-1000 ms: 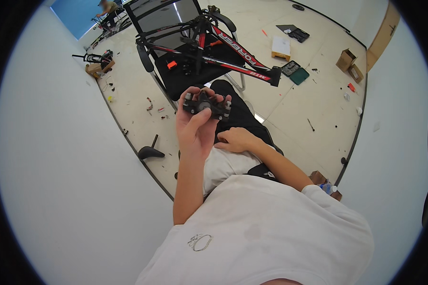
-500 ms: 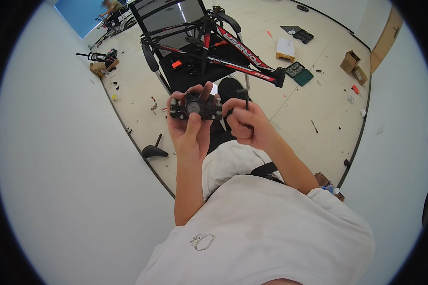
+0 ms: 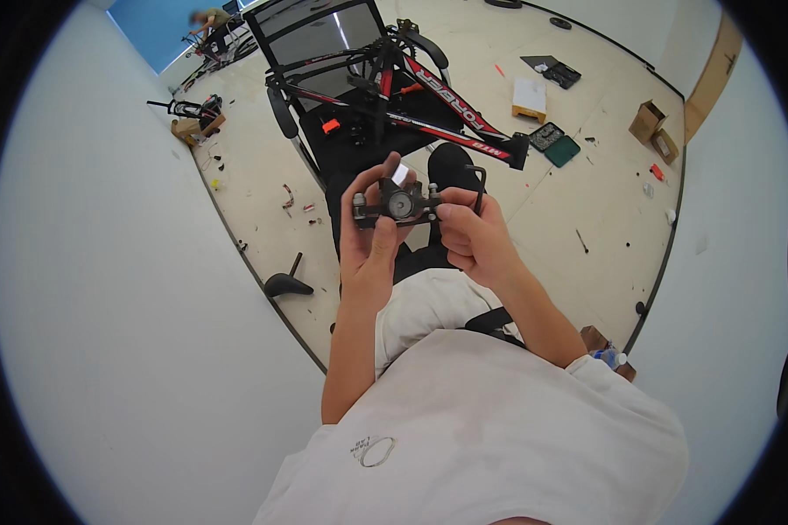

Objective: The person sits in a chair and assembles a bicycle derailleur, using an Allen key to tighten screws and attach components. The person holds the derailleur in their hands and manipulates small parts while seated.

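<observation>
A black bicycle disc brake caliper (image 3: 400, 205), with a round grey disc on its face and silver bolts at both ends, is held over my lap. My left hand (image 3: 372, 254) grips it from the left, thumb along its lower edge and fingers behind. My right hand (image 3: 477, 232) is closed around a black hex key (image 3: 479, 179), whose bent end stands up above the fist. The right fingertips are at the caliper's right end, by its bolts. Whether they touch a bolt is too small to tell.
Ahead, a red and black bicycle frame (image 3: 438, 96) lies across a black chair (image 3: 320, 144). On the floor are a saddle (image 3: 287, 284), a green tool case (image 3: 559, 147), a white and yellow box (image 3: 529, 99) and cardboard boxes (image 3: 648, 122). Another person (image 3: 210, 26) is at the far left.
The caliper and my left hand have shifted right in view. My right hand has closed in on the caliper's right end, and the hex key has turned in it. The view has moved slightly.
</observation>
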Available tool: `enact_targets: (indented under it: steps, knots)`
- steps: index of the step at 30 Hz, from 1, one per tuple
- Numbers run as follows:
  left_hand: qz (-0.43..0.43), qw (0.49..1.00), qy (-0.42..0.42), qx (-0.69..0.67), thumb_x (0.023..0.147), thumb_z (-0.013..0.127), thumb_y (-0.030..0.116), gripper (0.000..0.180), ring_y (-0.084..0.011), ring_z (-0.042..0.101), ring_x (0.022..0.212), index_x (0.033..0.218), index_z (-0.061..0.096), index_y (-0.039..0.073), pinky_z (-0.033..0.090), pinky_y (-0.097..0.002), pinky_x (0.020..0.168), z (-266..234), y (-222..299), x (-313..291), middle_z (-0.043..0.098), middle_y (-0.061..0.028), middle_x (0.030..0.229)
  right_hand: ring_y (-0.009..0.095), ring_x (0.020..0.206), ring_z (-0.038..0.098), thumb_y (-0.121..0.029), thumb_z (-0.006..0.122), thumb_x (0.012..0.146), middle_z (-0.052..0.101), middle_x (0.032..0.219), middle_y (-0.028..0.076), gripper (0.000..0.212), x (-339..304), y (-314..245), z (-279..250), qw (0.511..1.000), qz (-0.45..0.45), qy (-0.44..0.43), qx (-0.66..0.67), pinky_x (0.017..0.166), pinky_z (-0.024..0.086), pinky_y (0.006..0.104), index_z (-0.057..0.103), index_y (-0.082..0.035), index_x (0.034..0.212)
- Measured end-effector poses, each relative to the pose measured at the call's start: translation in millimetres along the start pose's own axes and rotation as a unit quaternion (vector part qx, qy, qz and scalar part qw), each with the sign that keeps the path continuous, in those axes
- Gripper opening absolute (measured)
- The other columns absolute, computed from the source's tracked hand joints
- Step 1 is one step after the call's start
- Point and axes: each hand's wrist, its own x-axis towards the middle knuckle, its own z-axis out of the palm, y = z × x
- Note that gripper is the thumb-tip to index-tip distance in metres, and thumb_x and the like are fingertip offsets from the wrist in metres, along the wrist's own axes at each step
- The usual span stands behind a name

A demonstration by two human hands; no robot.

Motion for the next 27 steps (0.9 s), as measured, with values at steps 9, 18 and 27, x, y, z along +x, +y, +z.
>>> enact_targets:
  steps: [9,18,27]
  knots:
    - [-0.033,0.996,-0.021,0.080,0.103,0.042,0.032,0.059,-0.0316,0.044,0.132,0.150,0.019,0.005,0.041,-0.0490,0.106,3.6,13.4,-2.7,0.032,-0.0233,0.150,-0.001,0.043,0.027,-0.010,0.063,0.090,0.038,0.057,-0.009,0.010,-2.5,-10.1,-1.7,0.998,-0.053,0.024,-0.021,0.036,0.016,0.0203,0.059,-0.002,0.095]
    - [-0.011,0.998,0.010,0.056,0.104,0.036,0.033,0.057,-0.0265,0.054,0.123,0.150,0.023,0.001,0.047,-0.0395,0.101,-1.7,22.8,-5.3,0.037,-0.0230,0.146,0.000,0.042,0.025,-0.008,0.069,0.088,0.041,0.054,-0.009,0.012,-14.8,-13.7,10.8,0.992,-0.094,0.016,-0.077,0.037,0.014,0.0222,0.063,0.000,0.095]
    - [-0.097,0.990,0.000,-0.102,0.104,0.032,0.027,0.058,-0.0313,0.048,0.129,0.147,0.017,-0.010,0.044,-0.0424,0.106,8.9,44.1,-9.5,0.022,-0.0239,0.153,0.000,0.042,0.022,-0.014,0.067,0.092,0.035,0.054,-0.010,0.022,-13.1,-19.1,7.4,0.997,-0.063,0.007,-0.034,0.037,0.013,0.0213,0.051,-0.008,0.077]
